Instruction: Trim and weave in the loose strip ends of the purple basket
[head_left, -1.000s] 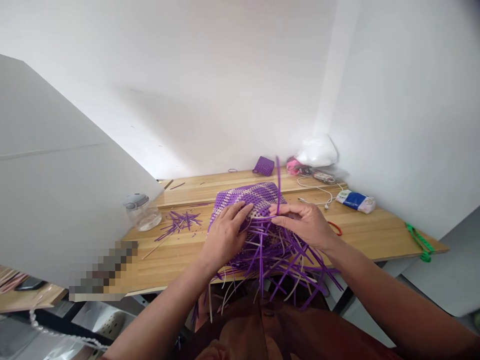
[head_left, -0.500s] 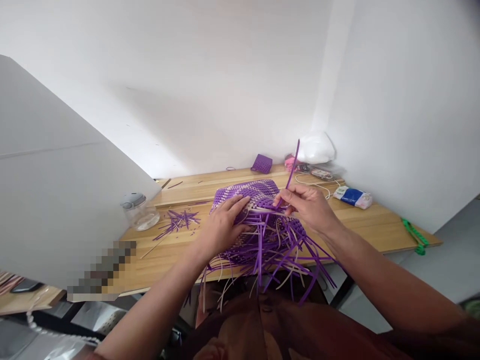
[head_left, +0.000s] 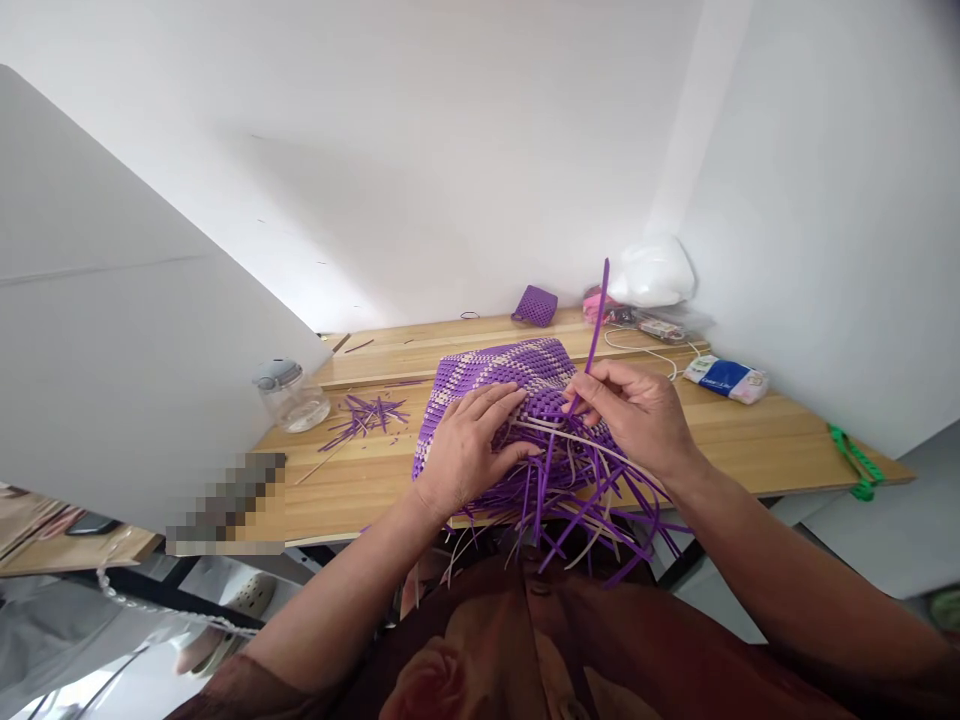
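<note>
One purple-and-cream woven basket, at the near edge of the tabletop; probably light, springy, best held by the finished weave. Right hand: fingers pinched on upright purple strip. Left hand: fingers extended over basket, thumb apart.

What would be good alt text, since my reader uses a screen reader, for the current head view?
A person's left hand rests on a purple-and-cream woven piece with loose ends, while the right hand pinches a nearly upright purple strip. On the wooden table are a clear jar and scattered strips at left, a packet at right.
</note>
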